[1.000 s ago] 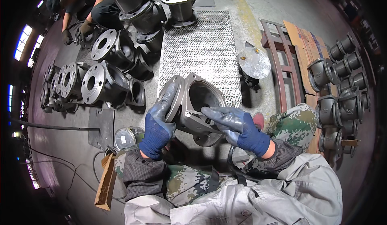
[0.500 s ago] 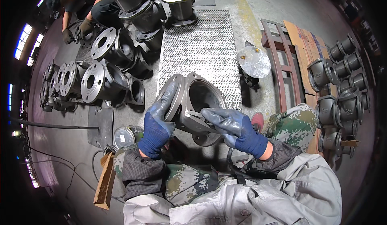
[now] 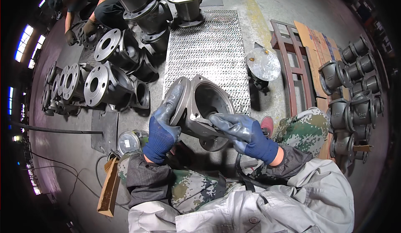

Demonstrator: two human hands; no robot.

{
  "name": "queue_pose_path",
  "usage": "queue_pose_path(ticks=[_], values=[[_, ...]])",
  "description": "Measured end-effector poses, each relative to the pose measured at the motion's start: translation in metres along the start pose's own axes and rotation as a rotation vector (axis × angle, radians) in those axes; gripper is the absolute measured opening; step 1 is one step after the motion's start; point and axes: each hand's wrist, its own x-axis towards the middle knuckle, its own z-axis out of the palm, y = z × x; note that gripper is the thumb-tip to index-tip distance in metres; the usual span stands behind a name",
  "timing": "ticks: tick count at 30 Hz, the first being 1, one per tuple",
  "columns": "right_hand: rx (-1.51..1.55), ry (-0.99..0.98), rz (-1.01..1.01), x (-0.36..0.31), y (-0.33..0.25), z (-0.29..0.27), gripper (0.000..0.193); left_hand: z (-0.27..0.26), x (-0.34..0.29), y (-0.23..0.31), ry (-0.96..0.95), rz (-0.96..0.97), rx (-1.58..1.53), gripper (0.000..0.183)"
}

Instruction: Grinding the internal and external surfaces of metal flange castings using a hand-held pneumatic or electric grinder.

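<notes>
Before me, tilted, is a grey cast-metal valve body [image 3: 199, 126] with a large round opening facing up and a round flange on its left. My left hand [image 3: 165, 122], in a blue glove with a grey coated palm, is closed on that left flange, fingers stretched along its face. My gloved right hand [image 3: 246, 135] is closed at the near right rim of the opening, its fingertips over the edge. Whatever may be inside its fingers is hidden. A small bright spot shows on the rim just left of the right fingertips. Beneath the opening, a smaller flange points down.
Flanged castings [image 3: 98, 85] stand stacked at left, with more castings [image 3: 353, 110] at right. Ahead lies a ribbed metal plate [image 3: 204, 37]. Right of it are a round metal disc [image 3: 264, 64] and a red-brown frame [image 3: 292, 62]. A co-worker's gloved hands [image 3: 89, 27] handle castings far left.
My right fingers have shifted slightly along the rim, and the bright streak beside them has become a small spot. My left hand and the valve body have barely moved.
</notes>
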Motion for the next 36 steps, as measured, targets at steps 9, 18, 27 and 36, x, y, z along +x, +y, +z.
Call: queue_pose_path(ticks=[9,18,27,36], values=[[0.226,0.030,-0.006,0.012,0.003,-0.007,0.066,0.000,-0.002,-0.002,0.005,-0.016,0.058,0.067],[0.100,-0.013,0.019,0.006,-0.002,-0.011,0.061,-0.001,0.001,0.003,0.010,0.005,-0.005,0.072],[0.156,0.099,-0.010,0.016,0.003,-0.003,0.069,-0.001,-0.001,-0.006,-0.037,-0.039,0.064,0.076],[0.216,-0.113,0.109,0.010,-0.015,-0.034,0.064,0.001,0.002,0.001,0.014,0.029,0.014,0.075]])
